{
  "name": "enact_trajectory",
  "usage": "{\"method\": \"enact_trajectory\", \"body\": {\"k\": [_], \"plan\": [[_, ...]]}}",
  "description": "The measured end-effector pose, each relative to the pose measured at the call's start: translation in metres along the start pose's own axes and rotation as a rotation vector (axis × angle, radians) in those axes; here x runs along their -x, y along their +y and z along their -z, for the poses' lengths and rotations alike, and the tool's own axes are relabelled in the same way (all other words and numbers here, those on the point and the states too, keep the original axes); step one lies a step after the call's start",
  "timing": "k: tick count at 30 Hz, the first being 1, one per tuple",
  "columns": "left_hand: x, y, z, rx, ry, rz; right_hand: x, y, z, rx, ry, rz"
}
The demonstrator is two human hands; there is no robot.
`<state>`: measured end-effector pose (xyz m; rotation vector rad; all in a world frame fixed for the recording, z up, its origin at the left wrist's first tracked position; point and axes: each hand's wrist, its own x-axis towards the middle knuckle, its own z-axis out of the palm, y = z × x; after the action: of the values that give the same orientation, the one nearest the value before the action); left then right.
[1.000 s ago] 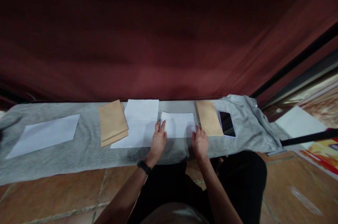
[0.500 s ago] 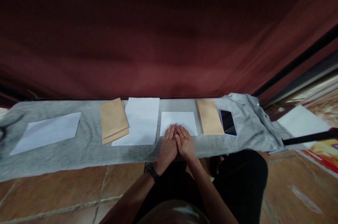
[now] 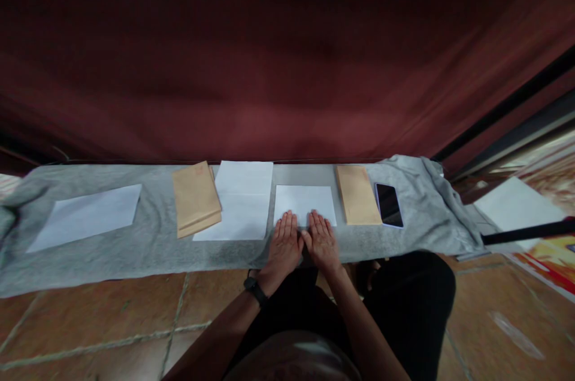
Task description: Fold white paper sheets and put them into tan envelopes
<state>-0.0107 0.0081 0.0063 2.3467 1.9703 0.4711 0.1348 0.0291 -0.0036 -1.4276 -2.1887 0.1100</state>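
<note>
A folded white sheet (image 3: 305,200) lies on the grey cloth (image 3: 148,246) in front of me. My left hand (image 3: 284,245) and my right hand (image 3: 322,241) rest flat side by side on its near edge, fingers stretched out, holding nothing. A black watch sits on my left wrist. Left of the folded sheet lies a larger white sheet (image 3: 240,200), and beside that a stack of brown envelopes (image 3: 196,197). To the right lies a single brown envelope (image 3: 357,194), then a black phone (image 3: 389,204).
Another white sheet (image 3: 87,215) lies at the far left of the cloth. A dark red curtain (image 3: 269,57) hangs behind. The floor has brown tiles (image 3: 90,321). A white paper (image 3: 514,204) and a black bar (image 3: 525,231) lie at the right.
A second ago my hands were at the folded sheet's left and right sides. They came together at its near edge and now lie flat, slightly apart.
</note>
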Motion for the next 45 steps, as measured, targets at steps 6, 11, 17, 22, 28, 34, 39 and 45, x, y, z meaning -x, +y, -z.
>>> {"method": "enact_trajectory", "body": {"k": [6,11,17,22,28,34,39,45], "plan": [[0.004,-0.002,0.002,0.017,0.050,0.085,0.006,0.007,0.002,0.037,0.060,-0.063],[0.008,-0.001,0.001,0.029,0.087,0.143,0.012,0.009,0.005,0.088,0.094,-0.093],[0.011,0.003,0.004,-0.049,0.087,0.188,0.018,0.009,0.004,0.185,0.112,-0.130],[0.010,0.004,0.004,-0.079,0.099,0.203,0.020,0.007,0.003,0.227,0.104,-0.192],[0.009,0.002,0.006,-0.081,0.101,0.188,0.022,0.007,0.004,0.188,0.105,-0.247],[-0.006,0.009,0.005,-0.033,0.042,-0.074,0.000,0.002,0.011,0.029,-0.014,-0.127],[-0.024,0.010,-0.007,-0.048,-0.054,-0.236,-0.024,-0.005,0.010,-0.084,-0.135,0.010],[-0.032,0.001,-0.013,-0.060,-0.048,-0.193,-0.032,-0.001,-0.002,-0.018,-0.120,-0.035]]}}
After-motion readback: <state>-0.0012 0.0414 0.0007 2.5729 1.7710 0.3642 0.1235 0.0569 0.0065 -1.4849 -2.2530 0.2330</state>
